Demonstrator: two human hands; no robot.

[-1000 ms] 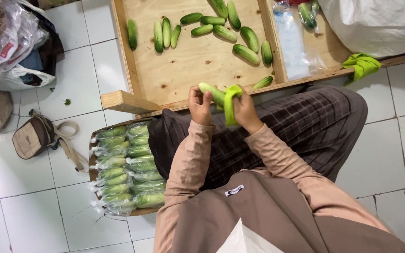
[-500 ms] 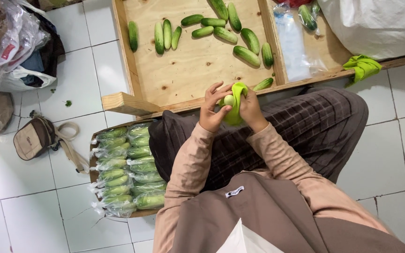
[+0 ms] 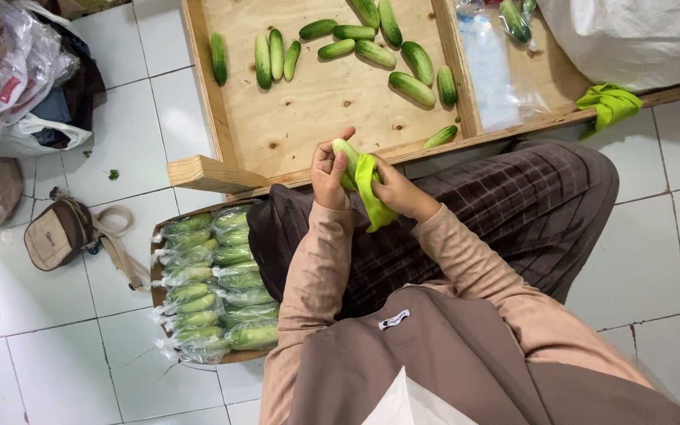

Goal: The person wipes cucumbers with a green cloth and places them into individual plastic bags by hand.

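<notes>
Holding: the left hand (image 3: 330,175) is clenched around a cucumber (image 3: 345,155), fingers wrapped round its lower end, thumb up by the tip.
Cloth: the right hand (image 3: 397,193) grasps a lime-green cloth (image 3: 369,194) pressed against the cucumber's side; the cloth's loose end hangs toward 6 o'clock.
Cucumber's place: above the person's lap, just at the near edge of the wooden tray (image 3: 308,118), with its pale tip pointing to 11 o'clock.
Lap: a dark checked skirt (image 3: 505,220) lies under both hands, spreading toward 3 o'clock.
Sleeves: light brown, running from 6 o'clock up to the wrists.
Tray contents: loose cucumbers (image 3: 371,47) lie scattered at 12 o'clock from the hands, some side by side, some apart; one small cucumber (image 3: 441,137) lies against the tray's near rail at 2 o'clock.
Clear bags: a flat stack of plastic bags (image 3: 491,71) lies in the next compartment at 1 o'clock.
Second cloth: another lime-green rag (image 3: 609,105) sits on the tray's edge at 2 o'clock, well apart from the hands.
Packed goods: bagged cucumbers (image 3: 210,283) lie in rows in a basket at 8 o'clock, touching the skirt.
Floor: white tiles (image 3: 57,346); a small beige handbag (image 3: 57,234) lies at 9 o'clock.
</notes>
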